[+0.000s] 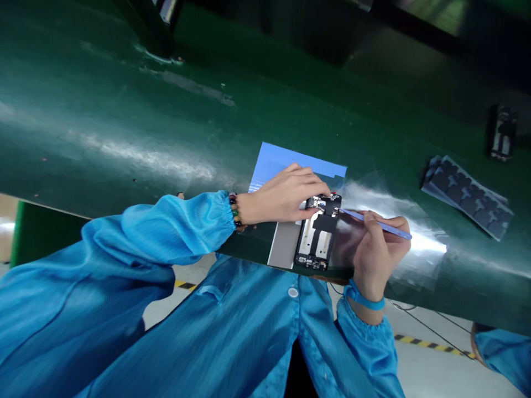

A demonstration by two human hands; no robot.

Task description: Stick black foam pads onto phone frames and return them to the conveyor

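Note:
An opened phone [320, 232], its inner parts and black film strips exposed, lies near the bench's front edge. My left hand [290, 193] reaches in from the left and grips its upper end, thumb by the left edge and fingertips at the top. They hide that corner. In my right hand [377, 249], pinched like a pen, are slim blue tweezers [385, 225]. Their tip meets the phone's upper right side; whether it touches a part I cannot tell. Under my left hand and the phone is a blue-and-grey sheet [284, 246].
Clear plastic film [418, 271] lies to the right on the green bench [124, 127]. Farther right are stacked sheets of dark adhesive pieces [468, 196] and another opened phone [503, 132]. A dark post [151, 33] stands at back left. Another person's sleeve [504, 354] shows lower right.

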